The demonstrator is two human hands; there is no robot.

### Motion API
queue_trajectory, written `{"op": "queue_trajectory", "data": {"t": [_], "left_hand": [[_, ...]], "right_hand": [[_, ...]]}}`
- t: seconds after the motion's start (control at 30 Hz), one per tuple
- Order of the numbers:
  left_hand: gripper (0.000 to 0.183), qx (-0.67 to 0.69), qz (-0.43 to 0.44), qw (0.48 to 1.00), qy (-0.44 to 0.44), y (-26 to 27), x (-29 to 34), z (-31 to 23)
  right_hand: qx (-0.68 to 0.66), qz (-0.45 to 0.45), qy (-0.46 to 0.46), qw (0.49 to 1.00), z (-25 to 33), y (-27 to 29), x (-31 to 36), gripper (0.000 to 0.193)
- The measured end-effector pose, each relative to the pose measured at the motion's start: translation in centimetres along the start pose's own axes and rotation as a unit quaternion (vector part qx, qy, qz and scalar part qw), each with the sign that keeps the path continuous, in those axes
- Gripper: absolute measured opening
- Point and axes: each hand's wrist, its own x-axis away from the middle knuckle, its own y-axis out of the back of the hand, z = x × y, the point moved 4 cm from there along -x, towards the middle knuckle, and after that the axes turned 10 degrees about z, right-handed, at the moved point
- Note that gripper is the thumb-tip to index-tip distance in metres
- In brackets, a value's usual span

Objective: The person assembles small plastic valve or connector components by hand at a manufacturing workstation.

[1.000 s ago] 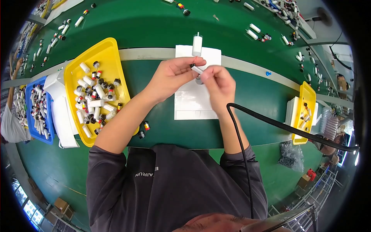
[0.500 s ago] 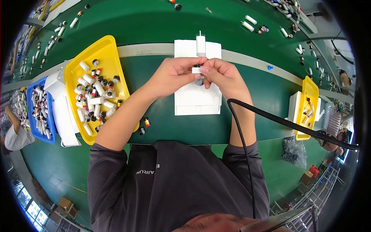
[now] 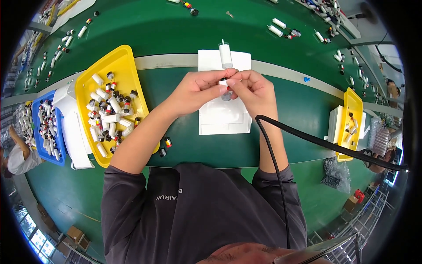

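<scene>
Both hands meet over the white sheets [image 3: 224, 118] on the green table. My left hand [image 3: 198, 91] pinches one side of a small part with a white label [image 3: 223, 82] and a black end. From the other side, my right hand [image 3: 251, 88] closes thumb and fingers on the same part. My fingers hide most of it; a bit of red shows beside the label. Just below my fingertips a grey round piece [image 3: 226, 96] is visible, and I cannot tell whether it is joined to the part. A white cylinder in a clear sleeve [image 3: 225, 55] lies beyond my hands.
To the left is a yellow tray [image 3: 140, 81] heaped with white cylinders and small coloured parts, beside a blue tray [image 3: 63, 149]. Two small parts [image 3: 165, 147] lie by my left forearm. A black cable [image 3: 316, 139] crosses my right forearm. Another yellow tray [image 3: 357, 103] stands right.
The white label, flat and wide before, now shows as a narrower patch under my right thumb. My hands stay together in nearly the same place. The whole view has shifted slightly.
</scene>
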Motion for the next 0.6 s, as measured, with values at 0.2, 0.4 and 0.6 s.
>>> {"op": "queue_trajectory", "data": {"t": [0.2, 0.4, 0.6], "left_hand": [[0.042, -0.067, -0.03, 0.997, 0.005, -0.3, 0.0, -1.4], [0.037, -0.035, -0.097, 0.994, 0.021, 0.8, 0.1, -0.7], [0.033, -0.458, -0.315, 0.831, -0.023, 12.4, 0.2, -9.6]], "right_hand": [[0.395, -0.155, 0.322, 0.846, 1.5, -2.4, 1.6, 0.025], [0.426, -0.057, 0.225, 0.874, 2.1, -3.5, 2.2, 0.033], [0.333, 0.016, 0.04, 0.942, 1.9, 2.8, 5.9, 0.023]]}}
